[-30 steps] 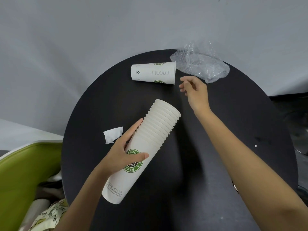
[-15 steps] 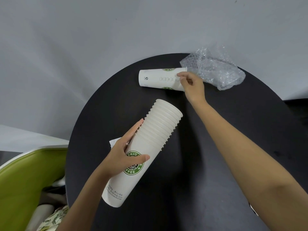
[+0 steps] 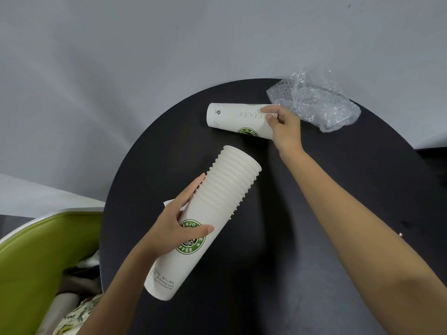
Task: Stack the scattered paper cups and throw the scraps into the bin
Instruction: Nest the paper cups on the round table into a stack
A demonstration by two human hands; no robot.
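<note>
In the head view, the right hand (image 3: 284, 126), empty and reaching a second earlier, had closed its fingers round the mouth end of the white paper cup with a green logo (image 3: 238, 119), which lay on its side. It looked ready to join the tall nested stack of white cups (image 3: 217, 213) gripped by the left hand (image 3: 174, 226). Crumpled clear bubble wrap (image 3: 314, 102) and a white paper scrap (image 3: 169, 203) waited on the round black table (image 3: 314, 262), beside a green chair (image 3: 36, 250)

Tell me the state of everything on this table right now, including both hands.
Cup stack, nested, tilted, gripped by the left hand.
Loose cup, on its side, held at its wide end.
Left hand, gripping the cup stack.
Right hand, fingers curled on the loose cup.
Bubble wrap, crumpled, on the table.
Paper scrap, mostly hidden behind the left hand.
</note>
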